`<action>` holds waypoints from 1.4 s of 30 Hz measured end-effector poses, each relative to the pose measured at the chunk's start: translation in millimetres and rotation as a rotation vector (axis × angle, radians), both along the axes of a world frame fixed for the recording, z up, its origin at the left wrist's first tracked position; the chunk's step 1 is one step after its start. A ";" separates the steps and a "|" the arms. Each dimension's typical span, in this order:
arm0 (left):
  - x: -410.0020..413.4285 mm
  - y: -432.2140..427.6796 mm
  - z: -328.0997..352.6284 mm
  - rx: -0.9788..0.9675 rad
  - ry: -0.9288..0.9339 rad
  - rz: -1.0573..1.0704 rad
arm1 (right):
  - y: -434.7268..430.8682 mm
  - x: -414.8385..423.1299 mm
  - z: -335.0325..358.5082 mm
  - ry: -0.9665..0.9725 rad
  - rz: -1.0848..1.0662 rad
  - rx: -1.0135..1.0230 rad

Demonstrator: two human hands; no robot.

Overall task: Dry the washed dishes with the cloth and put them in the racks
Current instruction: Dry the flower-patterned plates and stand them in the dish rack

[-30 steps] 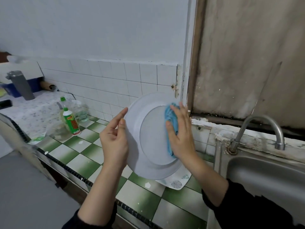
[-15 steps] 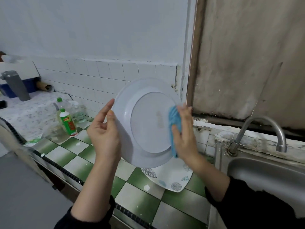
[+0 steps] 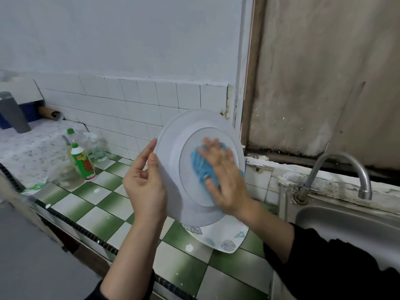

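Note:
I hold a round white plate (image 3: 173, 152) upright above the counter, its underside facing me. My left hand (image 3: 145, 187) grips its left rim, thumb on the near face, fingers behind. My right hand (image 3: 225, 180) lies flat with spread fingers on a blue cloth (image 3: 200, 165), pressing it against the plate's centre. Below the plate a second white dish (image 3: 227, 237) with a leaf pattern rests on the green and white tiled counter (image 3: 104, 221). No rack is in view.
A steel sink (image 3: 346, 230) with a curved tap (image 3: 342, 167) sits to the right. On the counter's left stand a green-labelled detergent bottle (image 3: 83, 163), a clear bottle (image 3: 72, 139) and a glass jar (image 3: 65, 176). Tiled wall lies behind.
My right hand has slid the cloth from the plate's right rim onto its centre, fingers now spread flat. The plate has tilted slightly while my left hand keeps its grip.

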State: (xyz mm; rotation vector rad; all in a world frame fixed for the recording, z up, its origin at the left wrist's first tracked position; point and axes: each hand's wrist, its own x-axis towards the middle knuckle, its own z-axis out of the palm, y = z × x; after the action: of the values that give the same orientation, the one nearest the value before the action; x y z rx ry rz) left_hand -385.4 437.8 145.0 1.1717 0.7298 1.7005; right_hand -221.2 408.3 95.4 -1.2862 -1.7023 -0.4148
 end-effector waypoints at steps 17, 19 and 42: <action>-7.9 10.0 13.3 0.007 -0.018 0.021 | 0.2 23.8 -15.0 0.154 -0.072 -0.020; -7.1 9.2 14.4 0.082 0.030 -0.017 | 11.4 33.9 10.6 0.458 -0.102 -0.012; 6.6 3.4 17.3 0.178 0.008 -0.027 | 11.8 24.3 18.2 1.585 -0.104 0.179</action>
State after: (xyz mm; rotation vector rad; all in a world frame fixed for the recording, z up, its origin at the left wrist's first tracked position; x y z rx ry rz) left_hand -378.7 441.2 162.2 1.3045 0.5733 1.7670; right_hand -196.9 420.0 113.7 -1.0107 -0.2410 0.3732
